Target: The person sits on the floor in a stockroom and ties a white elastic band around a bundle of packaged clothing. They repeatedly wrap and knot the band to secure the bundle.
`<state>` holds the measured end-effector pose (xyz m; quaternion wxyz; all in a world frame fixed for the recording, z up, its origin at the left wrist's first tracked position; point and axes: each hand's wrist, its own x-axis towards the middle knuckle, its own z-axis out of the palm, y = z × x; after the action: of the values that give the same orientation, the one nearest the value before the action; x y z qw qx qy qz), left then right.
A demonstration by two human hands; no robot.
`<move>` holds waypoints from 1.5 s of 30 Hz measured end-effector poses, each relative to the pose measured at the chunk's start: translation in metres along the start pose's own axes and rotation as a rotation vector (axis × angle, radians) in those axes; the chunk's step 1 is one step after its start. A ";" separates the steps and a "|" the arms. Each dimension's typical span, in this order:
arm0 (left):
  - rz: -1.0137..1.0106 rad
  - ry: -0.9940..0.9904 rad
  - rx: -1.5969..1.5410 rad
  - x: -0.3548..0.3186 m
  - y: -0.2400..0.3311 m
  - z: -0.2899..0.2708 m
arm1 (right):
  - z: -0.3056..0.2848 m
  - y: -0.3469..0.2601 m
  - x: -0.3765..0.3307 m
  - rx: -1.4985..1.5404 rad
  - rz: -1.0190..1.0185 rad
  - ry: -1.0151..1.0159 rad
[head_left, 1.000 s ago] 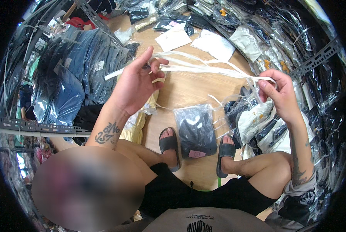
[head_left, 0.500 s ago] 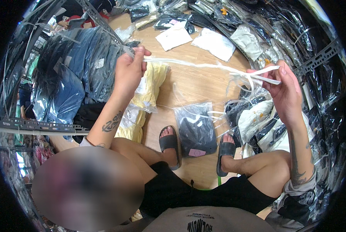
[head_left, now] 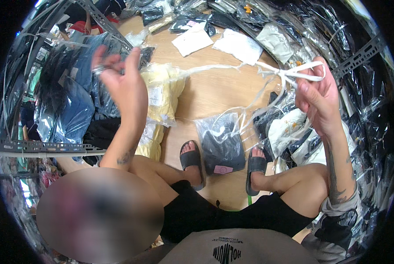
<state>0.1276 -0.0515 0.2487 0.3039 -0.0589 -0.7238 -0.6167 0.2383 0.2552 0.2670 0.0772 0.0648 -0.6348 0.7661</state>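
My right hand (head_left: 318, 99) is raised at the right and shut on a bunch of white plastic strips (head_left: 294, 72). One long strip runs from it leftward and ends loose above the yellow bagged garments (head_left: 162, 92). My left hand (head_left: 117, 83) is lifted at the left, apart from that long strip, with thumb and finger pinching a small pale bit of plastic whose shape I cannot make out. A black garment in a clear bag (head_left: 219, 147) lies on the wooden floor between my sandalled feet.
White flat packets (head_left: 192, 42) lie farther out on the floor. Blue denim in bags (head_left: 69, 114) is piled at the left by a slotted metal rail (head_left: 43, 147). Heaps of bagged dark clothes (head_left: 294, 132) ring the right side. Another person (head_left: 84, 22) is at the top left.
My left hand has let the stretched strips go and swung left and upward. My right hand has risen with the bunch, and the long strip now trails loose.
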 end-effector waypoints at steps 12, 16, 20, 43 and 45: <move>0.614 -1.173 -0.293 -0.107 0.077 0.026 | -0.007 0.001 -0.007 0.002 0.074 -0.076; 0.592 -0.976 -0.317 -0.090 0.067 0.039 | -0.009 -0.008 -0.007 -0.006 0.077 -0.185; 0.510 -0.791 -0.204 -0.060 0.044 0.052 | 0.001 -0.005 -0.010 0.004 0.114 -0.249; -0.249 -1.323 -0.369 -0.078 0.011 0.061 | -0.006 0.001 -0.012 -0.529 0.132 -0.030; -0.203 -1.275 -0.277 -0.079 0.009 0.063 | -0.004 -0.005 -0.019 -0.404 0.429 -0.279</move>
<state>0.1725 0.0324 0.2119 -0.2544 -0.3826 -0.6778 -0.5740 0.2580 0.2589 0.2673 -0.1625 0.0175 -0.7776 0.6071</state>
